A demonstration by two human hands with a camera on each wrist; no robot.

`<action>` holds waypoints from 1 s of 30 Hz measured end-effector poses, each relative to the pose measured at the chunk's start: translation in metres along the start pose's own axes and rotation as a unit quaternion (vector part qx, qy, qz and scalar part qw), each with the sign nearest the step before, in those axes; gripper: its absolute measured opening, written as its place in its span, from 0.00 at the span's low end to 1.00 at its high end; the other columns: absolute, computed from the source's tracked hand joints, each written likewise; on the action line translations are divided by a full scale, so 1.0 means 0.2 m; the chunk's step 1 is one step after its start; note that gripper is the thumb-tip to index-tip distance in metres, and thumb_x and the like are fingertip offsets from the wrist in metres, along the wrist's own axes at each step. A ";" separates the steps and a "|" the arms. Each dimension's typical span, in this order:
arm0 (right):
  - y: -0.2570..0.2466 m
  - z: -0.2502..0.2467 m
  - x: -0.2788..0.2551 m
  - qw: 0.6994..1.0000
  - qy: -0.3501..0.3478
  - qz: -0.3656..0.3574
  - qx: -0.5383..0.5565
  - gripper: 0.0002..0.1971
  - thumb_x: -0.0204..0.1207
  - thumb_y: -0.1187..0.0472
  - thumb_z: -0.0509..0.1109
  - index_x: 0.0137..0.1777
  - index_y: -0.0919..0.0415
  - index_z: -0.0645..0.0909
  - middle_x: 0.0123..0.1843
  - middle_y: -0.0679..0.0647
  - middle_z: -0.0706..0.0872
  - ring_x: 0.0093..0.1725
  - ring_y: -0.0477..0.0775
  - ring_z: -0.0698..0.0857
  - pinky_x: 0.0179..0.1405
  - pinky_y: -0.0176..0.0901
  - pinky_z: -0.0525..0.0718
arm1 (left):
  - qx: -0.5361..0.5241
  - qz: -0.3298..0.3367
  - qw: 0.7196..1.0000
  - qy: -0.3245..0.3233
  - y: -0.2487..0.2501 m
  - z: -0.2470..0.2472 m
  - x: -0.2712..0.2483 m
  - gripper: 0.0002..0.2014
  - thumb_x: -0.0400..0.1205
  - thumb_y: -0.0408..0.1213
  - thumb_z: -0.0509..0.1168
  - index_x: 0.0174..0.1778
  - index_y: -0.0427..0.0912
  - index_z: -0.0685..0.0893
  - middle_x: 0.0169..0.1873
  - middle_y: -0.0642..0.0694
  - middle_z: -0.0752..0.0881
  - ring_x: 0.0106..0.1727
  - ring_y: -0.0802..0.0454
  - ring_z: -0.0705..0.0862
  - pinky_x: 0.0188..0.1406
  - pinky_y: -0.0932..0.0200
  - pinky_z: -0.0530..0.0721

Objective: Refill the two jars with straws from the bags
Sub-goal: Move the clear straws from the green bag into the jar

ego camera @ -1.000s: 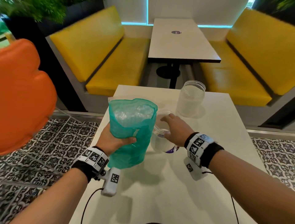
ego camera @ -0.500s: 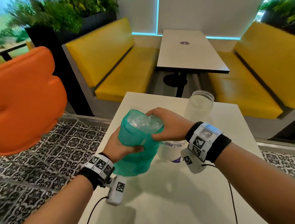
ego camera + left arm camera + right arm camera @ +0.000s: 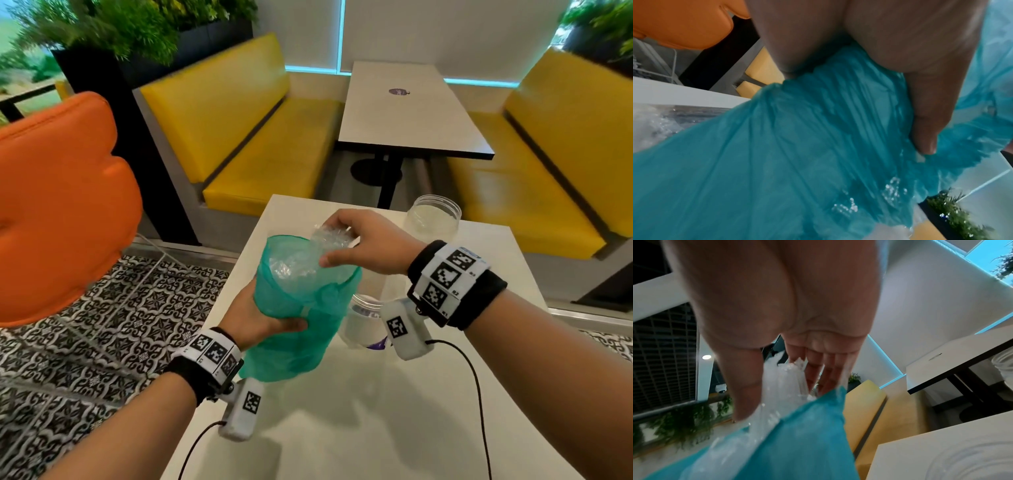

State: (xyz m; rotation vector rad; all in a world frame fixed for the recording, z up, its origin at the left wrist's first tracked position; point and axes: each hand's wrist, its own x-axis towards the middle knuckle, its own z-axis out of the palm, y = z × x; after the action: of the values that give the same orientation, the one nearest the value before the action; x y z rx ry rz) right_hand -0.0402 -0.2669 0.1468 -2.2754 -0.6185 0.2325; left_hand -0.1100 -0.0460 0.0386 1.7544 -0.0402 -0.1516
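Observation:
My left hand grips a teal plastic bag around its middle and holds it upright above the white table. The bag's mouth is open, and a bundle of clear-wrapped straws sticks out of it. My right hand pinches the top of that bundle between thumb and fingers; the right wrist view shows the straws rising from the bag. A clear jar stands just right of the bag, partly hidden by my right wrist. A second clear jar stands at the table's far right.
An orange chair is close on the left, over a patterned tile floor. Yellow benches and another white table lie beyond the table's far edge. Cables run from both wrist cameras across the near tabletop.
My right hand left the near jar, reached into the bag's mouth and now lifts a bundle of straws up out of it. The left hand keeps holding the bag.

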 end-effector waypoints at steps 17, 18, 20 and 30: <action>-0.08 -0.02 0.07 0.960 0.153 -0.005 0.233 0.20 0.65 0.57 0.85 0.51 0.50 0.77 0.47 0.48 0.86 0.47 0.48 0.87 0.48 0.42 0.87 | -0.034 -0.015 0.999 -0.004 0.06 0.02 0.06 0.41 0.55 0.39 0.89 0.65 0.48 0.82 0.58 0.47 0.91 0.59 0.48 0.89 0.62 0.38 0.86; -0.08 -0.01 0.07 0.960 0.139 -0.004 0.242 0.23 0.65 0.59 0.84 0.55 0.50 0.77 0.50 0.50 0.88 0.50 0.48 0.88 0.51 0.43 0.88 | -0.034 -0.014 0.999 -0.002 0.06 0.02 0.07 0.41 0.55 0.37 0.89 0.65 0.48 0.82 0.58 0.47 0.91 0.58 0.49 0.90 0.62 0.39 0.86; -0.07 0.02 0.07 0.960 0.124 -0.006 0.250 0.25 0.66 0.65 0.83 0.58 0.52 0.75 0.51 0.51 0.90 0.52 0.48 0.90 0.54 0.43 0.89 | -0.032 -0.012 0.999 -0.003 0.06 0.03 0.07 0.41 0.57 0.34 0.88 0.66 0.47 0.81 0.58 0.48 0.91 0.58 0.51 0.90 0.62 0.41 0.86; -0.13 -0.18 0.04 0.940 0.207 -0.022 0.269 0.19 0.67 0.70 0.79 0.54 0.62 0.76 0.44 0.53 0.86 0.47 0.53 0.88 0.60 0.58 0.87 | -0.002 -0.031 0.999 -0.014 -0.01 0.00 0.08 0.45 0.50 0.48 0.89 0.65 0.50 0.82 0.57 0.48 0.91 0.58 0.48 0.89 0.62 0.39 0.86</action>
State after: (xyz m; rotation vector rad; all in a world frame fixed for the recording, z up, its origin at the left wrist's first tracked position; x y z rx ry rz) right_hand -0.0309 -0.2708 0.1898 -1.7046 -0.3285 -0.0941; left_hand -0.0950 -0.0467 0.0350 1.7505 -0.0064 -0.2217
